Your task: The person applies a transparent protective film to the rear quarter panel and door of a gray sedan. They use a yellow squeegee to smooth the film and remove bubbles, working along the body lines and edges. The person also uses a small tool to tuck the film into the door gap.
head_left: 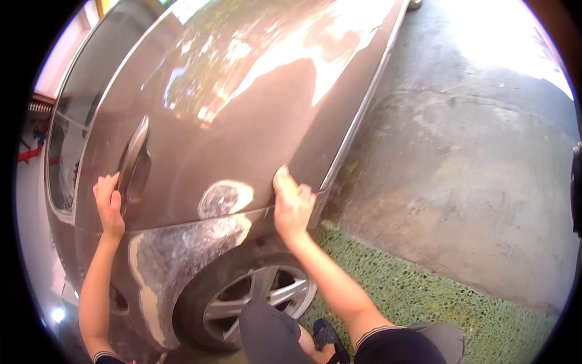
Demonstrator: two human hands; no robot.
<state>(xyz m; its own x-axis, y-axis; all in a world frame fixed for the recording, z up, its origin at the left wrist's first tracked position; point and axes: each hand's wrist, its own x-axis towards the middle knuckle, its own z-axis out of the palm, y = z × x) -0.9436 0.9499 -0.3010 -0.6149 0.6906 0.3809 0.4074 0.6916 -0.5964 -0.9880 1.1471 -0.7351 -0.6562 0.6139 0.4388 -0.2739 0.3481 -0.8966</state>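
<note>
A brown car's door panel (pixel 242 142) fills the middle of the view. Fingers loosely extended, my left hand (pixel 109 203) rests on the bodywork beside the lower end of the door handle (pixel 134 148). Against the door's lower part, near its bottom trim, is my right hand (pixel 294 206), thumb pointing up and fingers bent. Whatever lies under those fingers is hidden. Between my hands, a small round patch (pixel 225 199) is sanded bare on the door. A larger grey and cream sanded patch (pixel 176 249) covers the panel above the wheel arch.
Below the arch sits a wheel (pixel 260 297) with silver spokes, close to my knee (pixel 273 333). My sandalled foot (pixel 330 340) stands on green pebbled flooring (pixel 394 297). Grey concrete (pixel 461 176) extends to the right. The car's window (pixel 79 121) is at far left.
</note>
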